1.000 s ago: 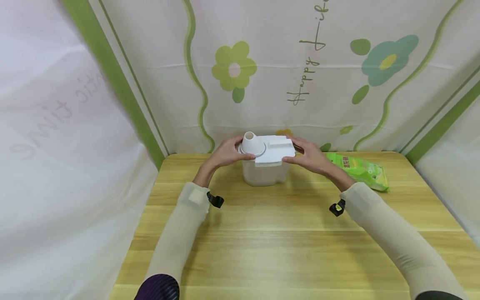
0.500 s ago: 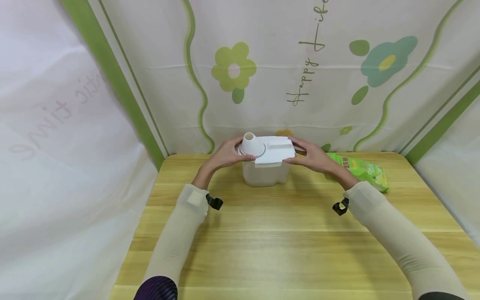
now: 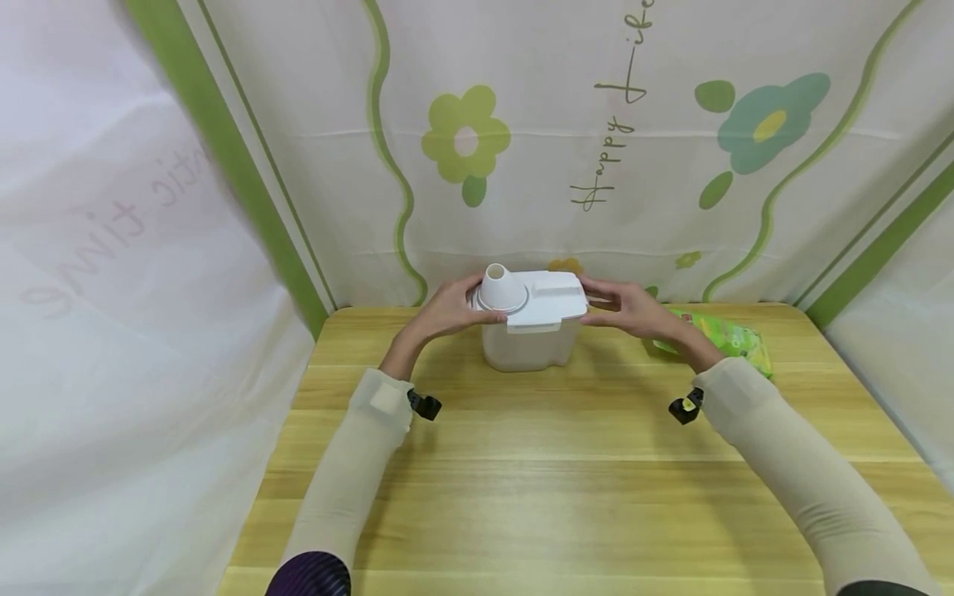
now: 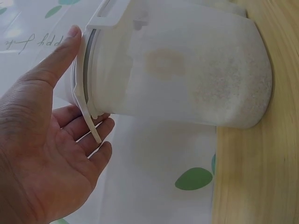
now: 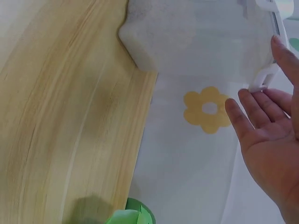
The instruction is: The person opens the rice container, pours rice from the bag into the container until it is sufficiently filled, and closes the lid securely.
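Note:
A translucent storage container (image 3: pixel 522 349) stands upright at the back of the table, with pale grain (image 4: pixel 229 86) low inside. Its white lid (image 3: pixel 555 308) is on, and a white cone-shaped piece (image 3: pixel 502 290) sits on the lid's left part. My left hand (image 3: pixel 450 308) holds the lid's left end, thumb along the rim and fingers curled behind a white side clasp (image 4: pixel 88 116). At the other end is my right hand (image 3: pixel 632 310), fingers loosely extended, thumb at the lid's edge and fingertips right at the right clasp (image 5: pixel 264 78).
A green printed bag (image 3: pixel 723 333) lies to the right, partly behind my right wrist. The wooden table (image 3: pixel 537 480) ends at a white patterned curtain (image 3: pixel 313 207) at the back and sides.
My right hand has slid a little to the right, its thumb moving from the lid's top to its corner. The left hand and container have stayed almost still.

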Available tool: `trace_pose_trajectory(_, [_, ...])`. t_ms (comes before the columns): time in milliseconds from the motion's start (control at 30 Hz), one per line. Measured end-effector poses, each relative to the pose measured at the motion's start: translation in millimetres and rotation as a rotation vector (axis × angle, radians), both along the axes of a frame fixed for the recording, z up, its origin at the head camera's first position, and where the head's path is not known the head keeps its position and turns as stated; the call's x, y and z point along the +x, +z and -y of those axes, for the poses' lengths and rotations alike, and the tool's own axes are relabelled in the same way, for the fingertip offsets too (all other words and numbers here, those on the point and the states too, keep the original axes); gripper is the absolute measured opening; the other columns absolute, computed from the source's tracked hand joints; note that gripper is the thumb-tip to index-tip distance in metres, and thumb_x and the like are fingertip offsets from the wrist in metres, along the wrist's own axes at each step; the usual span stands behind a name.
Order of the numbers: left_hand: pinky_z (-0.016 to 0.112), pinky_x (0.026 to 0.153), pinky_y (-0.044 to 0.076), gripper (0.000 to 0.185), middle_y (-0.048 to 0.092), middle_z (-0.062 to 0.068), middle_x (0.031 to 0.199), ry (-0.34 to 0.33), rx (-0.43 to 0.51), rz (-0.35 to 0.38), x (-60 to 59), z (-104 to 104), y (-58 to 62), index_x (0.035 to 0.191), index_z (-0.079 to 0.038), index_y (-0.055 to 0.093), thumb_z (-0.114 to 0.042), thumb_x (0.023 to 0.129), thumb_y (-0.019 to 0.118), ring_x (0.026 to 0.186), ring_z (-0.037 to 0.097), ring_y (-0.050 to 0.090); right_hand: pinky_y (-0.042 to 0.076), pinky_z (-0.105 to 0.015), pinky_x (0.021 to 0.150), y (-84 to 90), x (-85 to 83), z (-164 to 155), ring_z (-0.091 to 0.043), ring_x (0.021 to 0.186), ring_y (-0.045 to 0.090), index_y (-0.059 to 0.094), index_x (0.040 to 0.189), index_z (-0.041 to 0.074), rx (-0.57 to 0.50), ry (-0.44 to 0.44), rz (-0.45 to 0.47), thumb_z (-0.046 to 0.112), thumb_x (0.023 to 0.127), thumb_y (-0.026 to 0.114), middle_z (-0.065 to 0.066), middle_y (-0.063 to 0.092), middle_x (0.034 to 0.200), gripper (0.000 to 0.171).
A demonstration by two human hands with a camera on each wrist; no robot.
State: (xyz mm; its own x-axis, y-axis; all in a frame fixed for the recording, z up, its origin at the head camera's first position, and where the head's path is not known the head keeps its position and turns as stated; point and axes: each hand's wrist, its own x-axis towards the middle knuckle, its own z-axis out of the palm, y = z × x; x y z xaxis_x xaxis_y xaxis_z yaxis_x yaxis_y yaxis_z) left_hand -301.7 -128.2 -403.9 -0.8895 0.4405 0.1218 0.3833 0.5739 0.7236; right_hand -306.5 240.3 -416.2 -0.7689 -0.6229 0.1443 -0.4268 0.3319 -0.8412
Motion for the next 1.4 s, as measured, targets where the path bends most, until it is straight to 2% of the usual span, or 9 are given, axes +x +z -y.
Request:
trace_pose_trajectory(100, [0.046,0.109,0.05,0.089,0.067,0.013,0.14,-0.005,0.006,-0.009,0.8,-0.9,0.7,0.154,-0.006,0.054,-0.048,0.084,0.089,0.126,0.027,0.062,0.052,-0.028,0.106,-0.2,-2.4,-3.4,-0.05,0.149,0.039,0.032,0.162,-0.004,-0.008,0.042,0.018,0.002,0.101,0.07,-0.024,0.029,0.169,0.072])
trace_pose_trajectory(233, [0.046,0.106,0.051,0.086,0.069,0.014,0.137,0.001,0.006,-0.021,2.3,-1.9,0.9,0.15,-0.005,0.057,-0.048,0.084,0.09,0.122,0.027,0.064,0.053,-0.021,0.102,0.9,-4.2,-4.8,-0.044,0.149,0.042,0.036,0.162,-0.003,-0.007,0.035,0.047,0.002,0.104,0.066,-0.022,0.034,0.167,0.065])
trace_pose_trajectory(533, [0.048,0.108,0.05,0.086,0.067,0.015,0.141,0.027,0.038,-0.027,2.8,-2.8,-3.3,0.152,-0.006,0.057,-0.046,0.084,0.09,0.124,0.027,0.062,0.057,-0.023,0.096,0.8,-11.2,-6.0,-0.038,0.136,0.057,0.046,0.155,-0.005,0.004,0.013,0.025,0.003,0.105,0.064,-0.027,0.052,0.153,0.054])
trace_pose_trajectory(733, [0.053,0.11,0.049,0.085,0.067,0.016,0.142,0.021,0.076,-0.023,3.4,-2.7,-5.5,0.152,-0.003,0.056,-0.042,0.084,0.091,0.125,0.029,0.062,0.059,-0.024,0.092,-4.9,-15.2,-8.6,-0.015,0.123,0.069,0.054,0.15,-0.005,0.017,-0.001,0.004,0.004,0.103,0.068,-0.026,0.059,0.146,0.05])
trace_pose_trajectory(867, [0.053,0.11,0.049,0.085,0.067,0.017,0.14,0.016,0.098,-0.016,3.5,-3.0,-4.7,0.15,-0.002,0.057,-0.04,0.083,0.092,0.123,0.029,0.063,0.061,-0.027,0.09,-7.8,-18.6,-10.3,-0.004,0.112,0.072,0.059,0.145,-0.006,0.016,-0.009,-0.009,0.004,0.101,0.071,-0.027,0.062,0.142,0.046])
trace_pose_trajectory(1000, [0.053,0.11,0.049,0.084,0.067,0.018,0.14,0.014,0.113,-0.02,2.9,-3.7,-5.4,0.149,-0.001,0.058,-0.039,0.083,0.092,0.123,0.03,0.062,0.061,-0.028,0.091,-13.0,-21.0,-10.8,-0.002,0.11,0.072,0.059,0.144,-0.007,-0.013,-0.012,-0.002,0.004,0.102,0.07,-0.028,0.062,0.141,0.045])
trace_pose_trajectory(1133, [0.053,0.108,0.05,0.079,0.069,0.016,0.137,0.013,0.118,-0.024,2.4,-4.2,-5.8,0.146,-0.002,0.061,-0.038,0.083,0.093,0.121,0.031,0.063,0.06,-0.024,0.091,-17.8,-21.9,-11.0,-0.002,0.112,0.071,0.057,0.145,-0.008,-0.038,-0.031,0.025,0.007,0.103,0.07,-0.029,0.06,0.141,0.046])
trace_pose_trajectory(1400, [0.055,0.108,0.049,0.078,0.07,0.017,0.136,0.011,0.116,-0.01,3.4,-2.9,-6.2,0.145,-0.002,0.062,-0.038,0.083,0.092,0.122,0.033,0.062,0.059,-0.022,0.092,-22.3,-22.8,-9.4,0.0,0.112,0.07,0.06,0.143,-0.005,-0.041,-0.066,0.055,0.008,0.102,0.071,-0.026,0.062,0.141,0.044])
